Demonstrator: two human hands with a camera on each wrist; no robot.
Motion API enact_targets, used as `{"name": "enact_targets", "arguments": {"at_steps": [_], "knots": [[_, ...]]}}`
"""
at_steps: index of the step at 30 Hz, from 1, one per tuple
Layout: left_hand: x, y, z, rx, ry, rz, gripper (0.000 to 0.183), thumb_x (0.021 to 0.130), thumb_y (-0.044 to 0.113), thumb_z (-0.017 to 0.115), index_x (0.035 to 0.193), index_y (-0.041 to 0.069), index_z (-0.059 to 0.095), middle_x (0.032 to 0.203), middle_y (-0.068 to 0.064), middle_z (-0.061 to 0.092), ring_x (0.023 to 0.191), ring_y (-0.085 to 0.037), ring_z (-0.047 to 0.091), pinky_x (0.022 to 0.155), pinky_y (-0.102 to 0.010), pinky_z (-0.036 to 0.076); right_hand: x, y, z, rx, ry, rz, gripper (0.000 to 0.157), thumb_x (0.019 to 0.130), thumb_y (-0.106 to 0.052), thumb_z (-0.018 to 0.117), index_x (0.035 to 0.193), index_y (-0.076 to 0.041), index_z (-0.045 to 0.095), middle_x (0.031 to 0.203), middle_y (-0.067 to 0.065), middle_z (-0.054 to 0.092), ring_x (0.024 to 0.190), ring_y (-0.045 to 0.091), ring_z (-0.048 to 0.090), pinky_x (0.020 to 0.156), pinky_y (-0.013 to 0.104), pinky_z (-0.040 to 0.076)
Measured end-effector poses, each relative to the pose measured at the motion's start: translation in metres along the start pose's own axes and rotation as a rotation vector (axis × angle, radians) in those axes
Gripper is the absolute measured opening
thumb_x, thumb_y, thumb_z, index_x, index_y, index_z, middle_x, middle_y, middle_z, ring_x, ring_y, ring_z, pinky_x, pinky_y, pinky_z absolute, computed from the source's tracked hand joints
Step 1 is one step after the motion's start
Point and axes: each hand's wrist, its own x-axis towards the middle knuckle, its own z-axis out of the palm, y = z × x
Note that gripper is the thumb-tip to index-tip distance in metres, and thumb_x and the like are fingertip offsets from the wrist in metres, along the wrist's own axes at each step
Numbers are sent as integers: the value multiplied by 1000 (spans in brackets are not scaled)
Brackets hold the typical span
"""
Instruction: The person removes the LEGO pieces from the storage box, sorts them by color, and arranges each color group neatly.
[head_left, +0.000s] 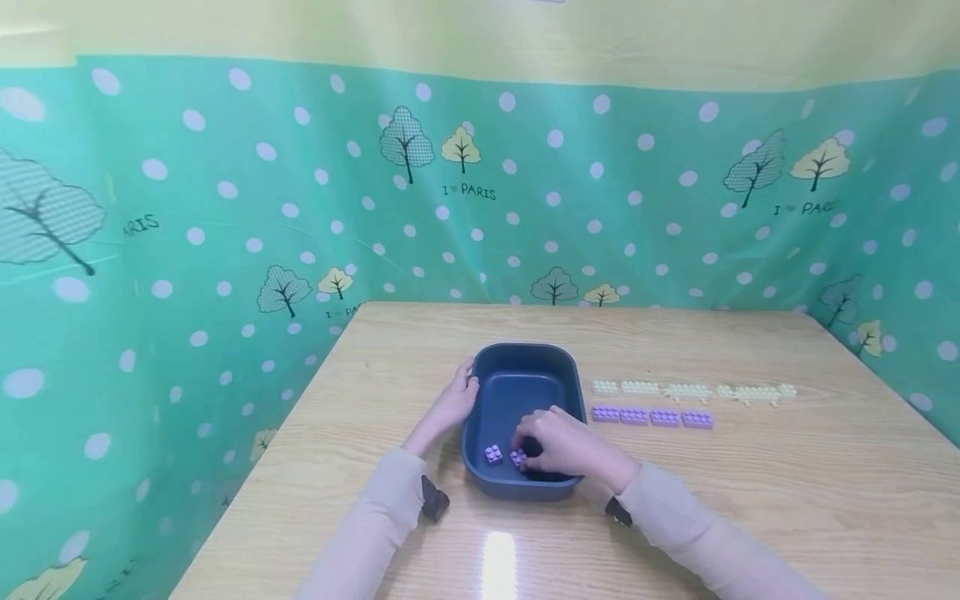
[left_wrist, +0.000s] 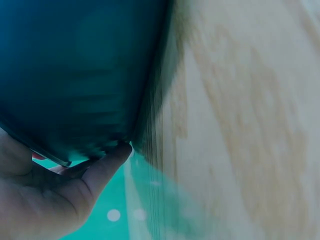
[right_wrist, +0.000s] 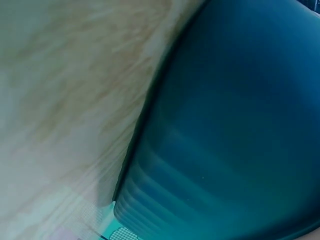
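Note:
A dark blue plastic bin [head_left: 525,350] stands on the table in the head view. My left hand [head_left: 455,398] grips its left wall near the rim; in the left wrist view the thumb [left_wrist: 107,165] lies along the bin's outer side [left_wrist: 80,75]. My right hand [head_left: 558,442] reaches down into the bin from the right and pinches a small purple building brick [head_left: 518,457] near the front. Another small purple brick [head_left: 492,454] lies on the bin floor just left of it. In the right wrist view the bin wall [right_wrist: 225,125] hides the fingers.
Right of the bin, several longer purple bricks [head_left: 650,417] lie in a row. Behind them runs a row of pale yellow bricks [head_left: 688,391], some with small parts sticking out. A green patterned curtain [head_left: 525,225] hangs behind the wooden table [head_left: 750,483].

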Motion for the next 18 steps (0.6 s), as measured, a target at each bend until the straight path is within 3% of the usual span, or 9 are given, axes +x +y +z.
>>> {"name": "enact_targets", "arguments": {"at_steps": [9, 18], "knots": [[3, -3, 2, -4, -7, -4, 51, 101, 17, 30, 148, -1, 19, 138, -28, 43, 127, -41, 44, 106, -51, 38, 1, 4, 1, 86, 54, -44, 14, 80, -21, 73, 93, -15, 72, 88, -5, 69, 85, 8, 63, 79, 26, 54], [2, -4, 3, 17, 19, 10, 50, 101, 16, 30, 147, -2, 21, 142, -29, 38, 130, -42, 39, 109, -53, 31, -1, 0, 0, 70, 183, -112, 21, 82, -30, 71, 99, -17, 72, 90, -8, 69, 87, 6, 61, 79, 27, 47]]}}
